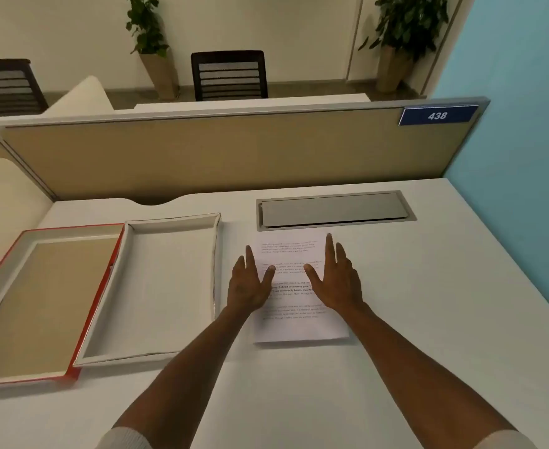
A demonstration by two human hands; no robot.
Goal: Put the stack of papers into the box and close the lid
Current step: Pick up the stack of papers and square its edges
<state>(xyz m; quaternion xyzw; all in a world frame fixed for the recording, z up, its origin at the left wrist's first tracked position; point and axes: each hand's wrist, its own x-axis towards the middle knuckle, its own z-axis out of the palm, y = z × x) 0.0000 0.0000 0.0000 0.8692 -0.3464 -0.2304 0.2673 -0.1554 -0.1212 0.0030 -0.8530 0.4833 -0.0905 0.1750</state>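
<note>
A stack of printed white papers (pixel 294 325) lies flat on the white desk (pixel 428 303), right of centre. My left hand (pixel 250 283) rests over the stack's left edge and my right hand (pixel 338 280) over its right edge, both flat with fingers spread, holding nothing. Left of the papers sits the open white box (pixel 216 254), shallow and with nothing inside. Its lid (pixel 96 296), red outside with a tan inner face, lies upturned against the box's left side.
A grey cable hatch (pixel 334 209) is set into the desk just behind the papers. A tan partition (pixel 218 153) with a blue "438" sign (pixel 437 115) borders the desk's far edge. A blue wall (pixel 519 124) stands on the right. Chairs and potted plants lie beyond.
</note>
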